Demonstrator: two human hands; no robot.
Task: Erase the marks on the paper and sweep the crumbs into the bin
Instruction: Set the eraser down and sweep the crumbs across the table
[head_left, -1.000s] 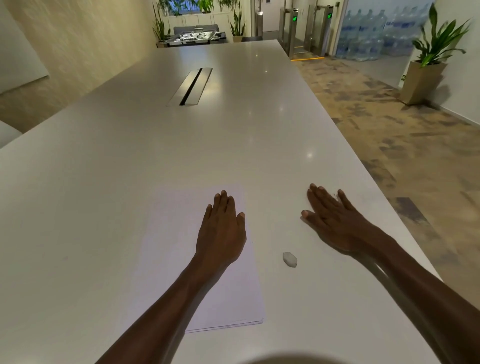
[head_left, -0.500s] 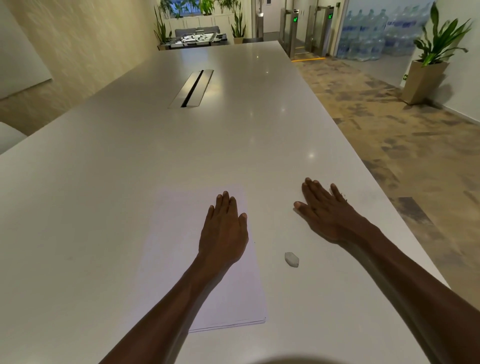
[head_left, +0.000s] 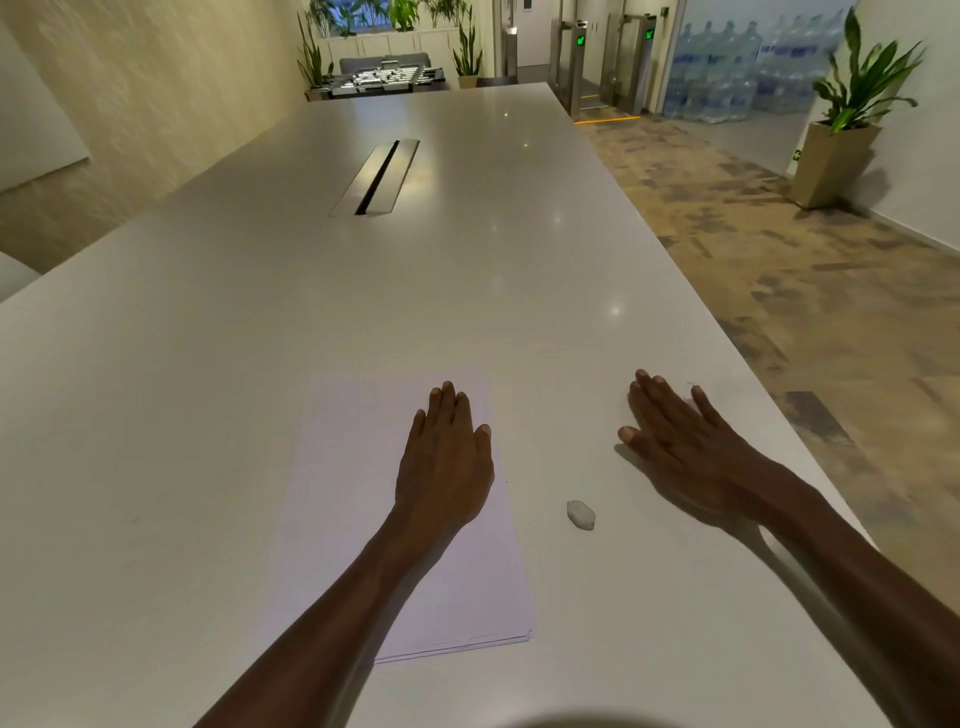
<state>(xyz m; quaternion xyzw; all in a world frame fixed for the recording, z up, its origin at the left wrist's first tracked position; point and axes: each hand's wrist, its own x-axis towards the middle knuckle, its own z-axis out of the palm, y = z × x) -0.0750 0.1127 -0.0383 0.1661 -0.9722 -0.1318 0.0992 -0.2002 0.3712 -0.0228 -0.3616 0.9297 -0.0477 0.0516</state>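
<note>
A thin stack of white paper (head_left: 353, 493) lies on the long white table (head_left: 208, 364) in front of me. My left hand (head_left: 445, 457) lies flat on the paper's right half with straight fingers. A small white eraser (head_left: 581, 514) sits on the table just right of the paper, between my hands. My right hand (head_left: 680, 441) rests flat on the bare table near its right edge, fingers spread. A few tiny crumbs (head_left: 690, 385) show beside its fingertips. No bin is in view.
A metal cable slot (head_left: 376, 176) is set into the table's middle, far ahead. The table's right edge (head_left: 810, 457) drops to a patterned carpet. A potted plant (head_left: 847, 135) stands by the right wall, water bottles and gates behind it.
My right hand slid a little away from me and then slightly rightward along the table. My left hand stayed on the paper. The eraser has not moved.
</note>
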